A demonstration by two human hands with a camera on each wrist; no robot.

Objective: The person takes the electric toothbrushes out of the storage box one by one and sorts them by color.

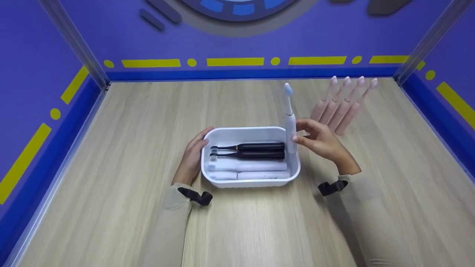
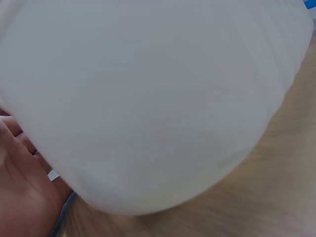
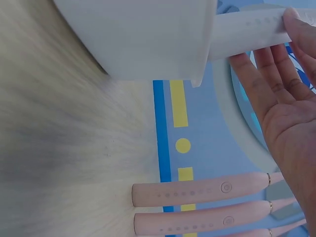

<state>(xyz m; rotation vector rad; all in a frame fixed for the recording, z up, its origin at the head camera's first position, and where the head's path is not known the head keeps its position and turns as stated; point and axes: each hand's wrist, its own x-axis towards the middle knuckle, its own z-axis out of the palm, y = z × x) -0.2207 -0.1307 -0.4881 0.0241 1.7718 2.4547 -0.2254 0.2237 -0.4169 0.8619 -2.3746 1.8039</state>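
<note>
So, starting at the left, the person's left grip (image 1: 191, 159) has the end of the white plastic bin (image 1: 245, 135) on the wooden surface (image 1: 111, 178): thumb lapped onto the rim, fingers laid along the outside of the corner. That's a decent way to steady it imo, as long as the thumb doesn't creep inside where a toothbrush needs room. In the bin, two black electric toothbrushes (image 1: 261, 147) lie side by side toward the back wall, and two white electric toothbrushes (image 1: 261, 167) lie nearer the front, all with their heads to the left. At the bin's right end there's one more white electric toothbrush (image 1: 291, 128), held upright, head up, its lower end down inside the rim. Can't tell if the base touches the bin floor. The right grip (image 1: 323, 142) pinches that handle between thumb and fingers, coming in from the right. I'd keep that pinch firm but light, since the handle looks smooth and could twist, and I'd mind the bristles plus the black handle ends close by. Furthest right, four pink electric toothbrushes (image 1: 330, 111) stand in a row on the surface, just behind that wrist, so a low elbow-out swing could probably topple them.
</note>
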